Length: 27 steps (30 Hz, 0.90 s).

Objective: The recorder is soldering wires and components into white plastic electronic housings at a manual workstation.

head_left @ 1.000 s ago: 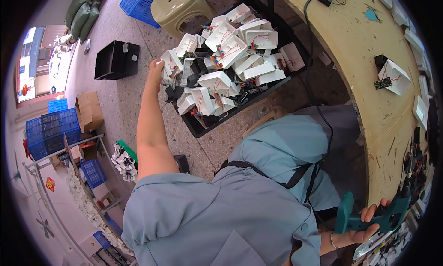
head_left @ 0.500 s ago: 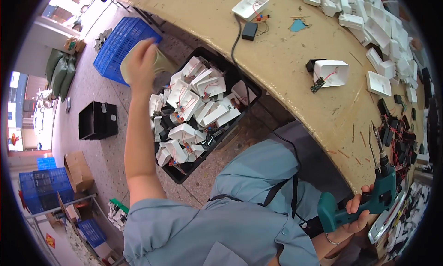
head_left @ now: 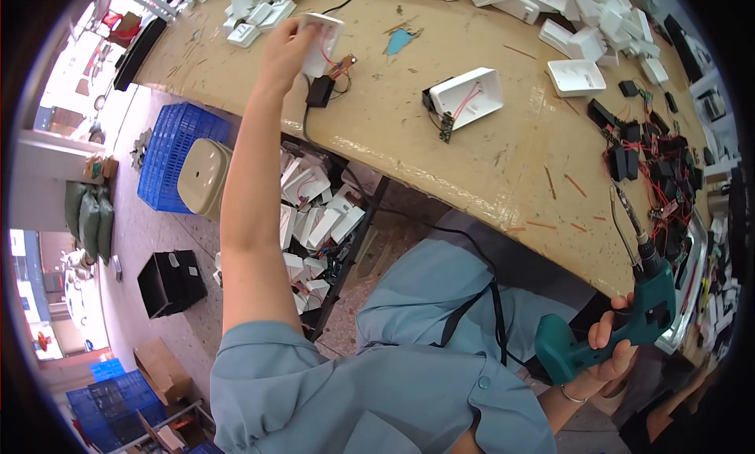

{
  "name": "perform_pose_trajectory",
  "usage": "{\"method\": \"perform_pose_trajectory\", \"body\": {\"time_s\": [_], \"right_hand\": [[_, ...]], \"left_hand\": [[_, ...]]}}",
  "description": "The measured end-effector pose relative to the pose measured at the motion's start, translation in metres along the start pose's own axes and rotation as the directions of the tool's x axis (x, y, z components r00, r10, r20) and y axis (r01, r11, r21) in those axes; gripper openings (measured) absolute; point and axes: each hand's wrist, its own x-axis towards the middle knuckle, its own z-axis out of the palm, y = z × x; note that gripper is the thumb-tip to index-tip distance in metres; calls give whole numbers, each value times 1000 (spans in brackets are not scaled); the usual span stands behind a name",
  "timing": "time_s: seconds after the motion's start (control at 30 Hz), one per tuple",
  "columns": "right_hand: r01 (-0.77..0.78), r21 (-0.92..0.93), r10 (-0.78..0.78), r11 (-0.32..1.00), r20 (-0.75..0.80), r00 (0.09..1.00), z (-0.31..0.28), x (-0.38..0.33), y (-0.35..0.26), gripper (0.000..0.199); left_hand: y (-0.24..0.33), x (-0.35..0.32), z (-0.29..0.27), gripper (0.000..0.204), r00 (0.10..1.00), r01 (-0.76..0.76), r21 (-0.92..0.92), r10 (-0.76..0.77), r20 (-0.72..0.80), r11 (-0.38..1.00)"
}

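At the far left of the table, my left hand [head_left: 283, 53] is closed on a white plastic case [head_left: 324, 46]. By a red wire, the case joins a small orange circuit board [head_left: 343, 67], and a black block [head_left: 320, 91] lies beside it. My right hand [head_left: 609, 350] grips a green soldering gun [head_left: 654, 303] by its handle, the thin metal tip pointing up over the table's right side. Between my hands another white case [head_left: 486, 92] lies on the table, open side up, with red wires and a green circuit board [head_left: 447, 127].
White cases [head_left: 578, 41] are heaped along the table's far side. Black parts with red wires [head_left: 629, 151] lie at the right. Below the table edge, a black crate [head_left: 346, 269] holds wired white cases. A beige stool [head_left: 203, 175] and a blue basket [head_left: 169, 159] stand left.
My left hand has moved from above the floor by the stool to the table and taken hold of the white case. The view has shifted; my right hand still holds the soldering gun.
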Motion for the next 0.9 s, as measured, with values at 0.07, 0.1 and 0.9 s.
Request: {"method": "perform_pose_trajectory", "body": {"time_s": [0.07, 0.1, 0.9], "right_hand": [[-11, 3, 11, 1000, 37, 999, -5, 0, 2, 68], [-9, 0, 9, 1000, 27, 1000, -8, 2, 5, 67], [22, 16, -22, 1000, 19, 1000, -21, -9, 6, 68]], "left_hand": [[13, -20, -9, 22, 996, -71, -459, 87, 14, 886], [23, -33, -11, 22, 996, -69, -451, 87, 20, 890], [99, -84, 43, 25, 999, 0, -438, 23, 46, 899]]}}
